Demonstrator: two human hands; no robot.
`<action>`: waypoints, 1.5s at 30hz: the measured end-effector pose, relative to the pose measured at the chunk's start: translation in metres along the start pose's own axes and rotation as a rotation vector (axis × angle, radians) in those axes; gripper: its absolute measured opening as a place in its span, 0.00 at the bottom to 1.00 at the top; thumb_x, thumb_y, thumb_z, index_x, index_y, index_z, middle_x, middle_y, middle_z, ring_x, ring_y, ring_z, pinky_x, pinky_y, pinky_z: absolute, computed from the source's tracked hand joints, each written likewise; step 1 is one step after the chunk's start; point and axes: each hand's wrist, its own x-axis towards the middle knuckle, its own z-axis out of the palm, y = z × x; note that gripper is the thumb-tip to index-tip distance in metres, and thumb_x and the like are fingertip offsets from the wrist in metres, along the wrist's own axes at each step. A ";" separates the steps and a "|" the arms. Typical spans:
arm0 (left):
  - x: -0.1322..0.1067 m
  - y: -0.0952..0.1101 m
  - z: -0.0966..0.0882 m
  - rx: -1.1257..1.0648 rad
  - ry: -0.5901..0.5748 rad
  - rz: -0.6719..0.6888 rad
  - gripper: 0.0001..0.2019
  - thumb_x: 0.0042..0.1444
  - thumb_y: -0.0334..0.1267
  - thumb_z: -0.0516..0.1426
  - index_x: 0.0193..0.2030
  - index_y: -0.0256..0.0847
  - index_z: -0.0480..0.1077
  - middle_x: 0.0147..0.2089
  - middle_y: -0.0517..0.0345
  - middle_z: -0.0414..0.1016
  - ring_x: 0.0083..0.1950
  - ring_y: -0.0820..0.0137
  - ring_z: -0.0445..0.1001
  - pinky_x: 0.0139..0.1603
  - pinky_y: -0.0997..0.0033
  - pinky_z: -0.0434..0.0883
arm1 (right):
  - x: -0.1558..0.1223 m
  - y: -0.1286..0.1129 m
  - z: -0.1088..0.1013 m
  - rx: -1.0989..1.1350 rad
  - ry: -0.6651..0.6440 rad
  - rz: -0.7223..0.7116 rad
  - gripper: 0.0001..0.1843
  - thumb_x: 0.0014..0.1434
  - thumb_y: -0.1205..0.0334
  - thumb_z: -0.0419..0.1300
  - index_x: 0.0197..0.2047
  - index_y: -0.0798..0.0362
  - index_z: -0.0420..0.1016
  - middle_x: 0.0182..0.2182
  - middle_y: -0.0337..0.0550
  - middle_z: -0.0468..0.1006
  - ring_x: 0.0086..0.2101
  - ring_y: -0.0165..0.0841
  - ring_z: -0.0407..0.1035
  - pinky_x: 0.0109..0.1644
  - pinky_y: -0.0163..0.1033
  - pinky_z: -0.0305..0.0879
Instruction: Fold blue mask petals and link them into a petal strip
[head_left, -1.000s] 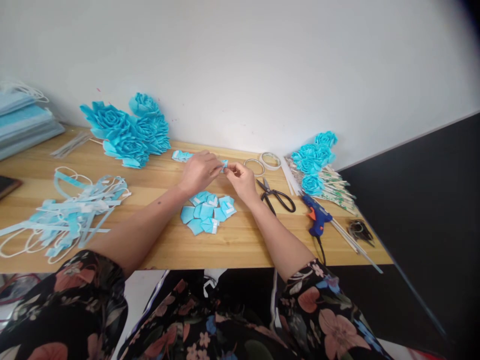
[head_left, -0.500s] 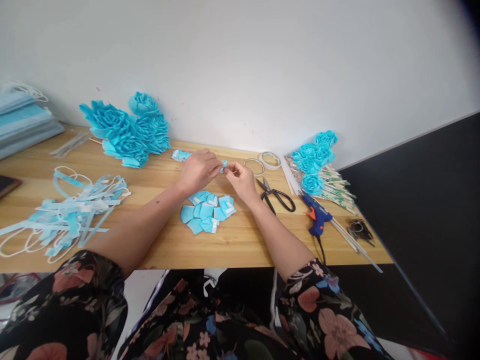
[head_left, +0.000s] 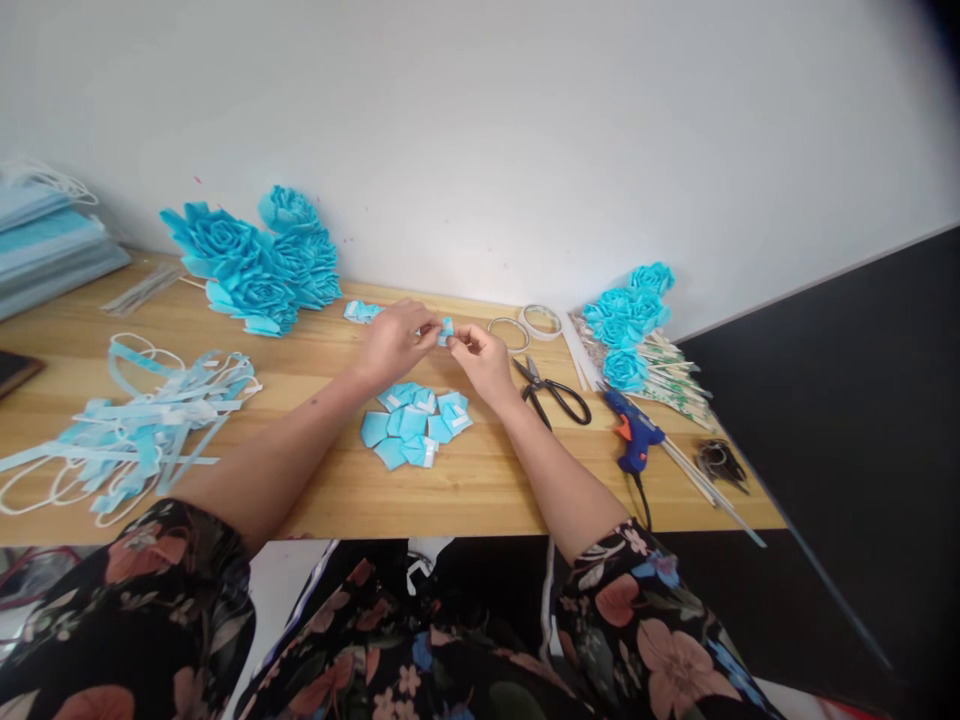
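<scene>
My left hand [head_left: 394,340] and my right hand [head_left: 484,362] meet above the wooden table [head_left: 337,480], fingertips pinched on a small blue folded piece [head_left: 445,331] held between them. Just below the hands lies a pile of several blue folded petals [head_left: 416,424] with white tape tabs. Another small blue piece [head_left: 361,312] lies behind my left hand.
Blue fabric roses [head_left: 251,260] sit at the back left, more roses on sticks [head_left: 634,325] at the right. Black scissors [head_left: 553,392], tape rolls [head_left: 540,320] and a blue glue gun [head_left: 634,432] lie right of my hands. Cut mask strips [head_left: 127,425] and stacked masks [head_left: 45,250] lie left.
My left hand's fingers have shifted slightly on the small blue piece; both hands stay in the same spot.
</scene>
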 end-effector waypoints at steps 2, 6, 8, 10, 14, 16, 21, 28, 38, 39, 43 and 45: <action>0.000 -0.001 0.001 -0.026 0.029 -0.026 0.09 0.58 0.34 0.53 0.33 0.40 0.75 0.32 0.55 0.77 0.35 0.67 0.72 0.37 0.67 0.65 | 0.000 0.000 -0.001 0.011 0.000 -0.001 0.12 0.55 0.52 0.59 0.33 0.53 0.74 0.31 0.38 0.78 0.31 0.30 0.69 0.37 0.35 0.65; 0.000 -0.002 0.001 -0.090 0.087 -0.081 0.08 0.57 0.34 0.54 0.33 0.39 0.75 0.32 0.55 0.78 0.33 0.69 0.72 0.36 0.68 0.66 | 0.001 0.002 -0.002 0.010 0.002 0.016 0.12 0.55 0.52 0.59 0.33 0.52 0.74 0.30 0.38 0.77 0.31 0.30 0.69 0.38 0.35 0.65; 0.001 -0.003 0.000 -0.112 0.124 -0.141 0.09 0.57 0.35 0.53 0.33 0.39 0.74 0.32 0.55 0.78 0.32 0.69 0.71 0.36 0.69 0.67 | 0.003 0.006 -0.003 0.023 0.015 0.030 0.12 0.55 0.52 0.59 0.33 0.52 0.74 0.30 0.37 0.77 0.31 0.29 0.68 0.37 0.35 0.64; 0.004 -0.004 -0.004 -0.115 0.174 -0.204 0.09 0.58 0.36 0.53 0.34 0.38 0.74 0.32 0.55 0.78 0.32 0.70 0.71 0.35 0.70 0.68 | 0.005 0.013 -0.003 0.051 0.041 0.045 0.12 0.54 0.51 0.60 0.34 0.52 0.74 0.29 0.36 0.76 0.30 0.29 0.68 0.37 0.35 0.64; 0.018 0.006 -0.034 -0.055 0.232 -0.215 0.10 0.60 0.36 0.51 0.38 0.38 0.73 0.33 0.56 0.77 0.34 0.71 0.71 0.36 0.71 0.68 | 0.011 0.023 -0.003 0.117 0.079 0.072 0.14 0.53 0.50 0.60 0.35 0.52 0.75 0.29 0.36 0.76 0.30 0.29 0.67 0.38 0.35 0.65; 0.026 0.017 -0.066 0.008 0.165 -0.144 0.10 0.59 0.37 0.52 0.38 0.37 0.74 0.32 0.56 0.76 0.34 0.71 0.71 0.36 0.71 0.67 | 0.012 0.024 -0.002 0.157 0.082 0.086 0.14 0.52 0.50 0.60 0.36 0.52 0.75 0.30 0.36 0.76 0.29 0.28 0.66 0.37 0.36 0.66; 0.011 0.039 -0.162 0.296 -0.032 -0.092 0.12 0.55 0.39 0.54 0.36 0.35 0.77 0.28 0.62 0.72 0.31 0.75 0.68 0.38 0.72 0.63 | 0.014 0.019 0.001 0.220 0.113 0.088 0.12 0.50 0.53 0.61 0.34 0.52 0.75 0.27 0.34 0.75 0.28 0.28 0.65 0.36 0.36 0.66; -0.092 -0.034 -0.229 0.587 -0.250 -0.395 0.14 0.55 0.50 0.58 0.30 0.44 0.77 0.23 0.64 0.73 0.25 0.75 0.60 0.31 0.73 0.51 | 0.011 0.016 0.005 0.242 0.104 0.063 0.11 0.51 0.54 0.61 0.34 0.53 0.75 0.28 0.35 0.75 0.28 0.27 0.65 0.36 0.36 0.68; -0.129 -0.100 -0.235 0.470 -0.209 -0.500 0.27 0.49 0.69 0.57 0.27 0.45 0.77 0.24 0.64 0.74 0.27 0.73 0.58 0.31 0.71 0.51 | 0.011 0.009 0.005 0.247 0.123 0.043 0.10 0.49 0.55 0.62 0.32 0.52 0.75 0.27 0.36 0.74 0.26 0.28 0.65 0.34 0.37 0.68; -0.129 -0.102 -0.233 0.474 -0.206 -0.476 0.27 0.48 0.69 0.58 0.26 0.44 0.77 0.24 0.64 0.74 0.27 0.73 0.58 0.31 0.71 0.51 | 0.011 0.009 0.005 0.253 0.125 0.042 0.09 0.49 0.56 0.62 0.31 0.52 0.75 0.26 0.36 0.74 0.26 0.28 0.65 0.34 0.37 0.68; -0.129 -0.096 -0.228 0.494 -0.266 -0.342 0.26 0.52 0.68 0.57 0.33 0.45 0.76 0.28 0.60 0.73 0.30 0.71 0.62 0.31 0.70 0.55 | 0.010 0.007 0.006 0.248 0.131 0.039 0.08 0.49 0.56 0.62 0.30 0.52 0.75 0.26 0.36 0.74 0.26 0.29 0.65 0.34 0.38 0.68; -0.121 -0.080 -0.220 0.514 -0.236 -0.276 0.24 0.55 0.65 0.55 0.39 0.46 0.76 0.33 0.57 0.74 0.34 0.68 0.66 0.33 0.69 0.58 | 0.009 0.006 0.007 0.250 0.122 0.044 0.09 0.49 0.55 0.62 0.31 0.51 0.75 0.26 0.35 0.74 0.27 0.29 0.65 0.34 0.37 0.68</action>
